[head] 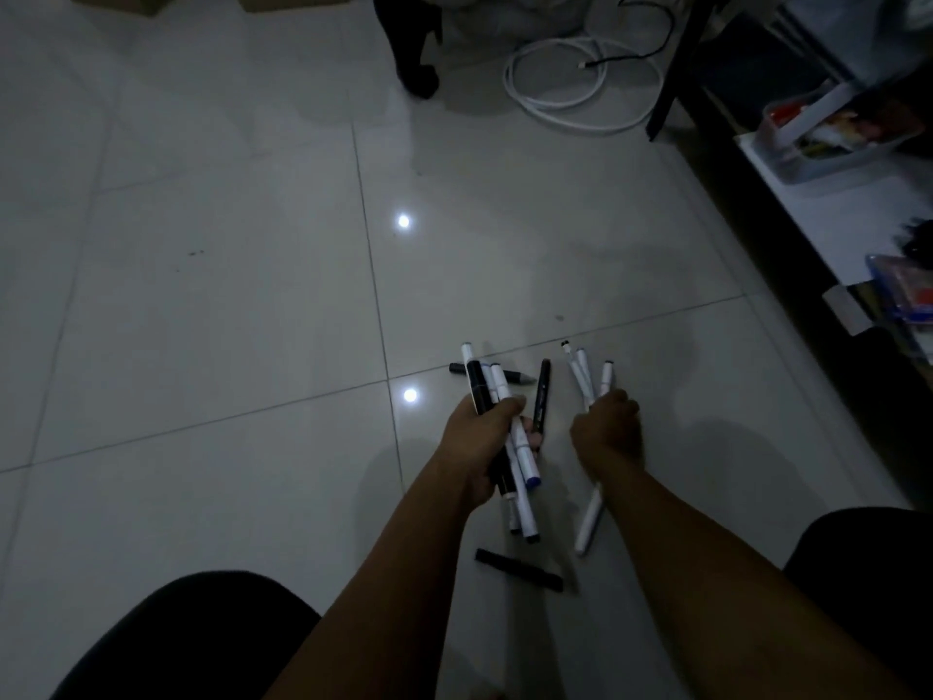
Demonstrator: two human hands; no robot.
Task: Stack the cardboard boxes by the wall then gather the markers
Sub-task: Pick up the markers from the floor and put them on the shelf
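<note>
On the grey tiled floor (227, 295), both hands grip bunches of white and black markers: left hand (482, 437), right hand (606, 429). I'd grab the near loose black marker (520, 569) next, keeping both fists tight.

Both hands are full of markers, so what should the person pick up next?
Probably the black marker lying loose on the floor tiles, nearest the person. The left hand grips a mixed bunch of markers and the right hand grips white markers. Another dark marker lies beyond the left hand, so that could follow.
</note>
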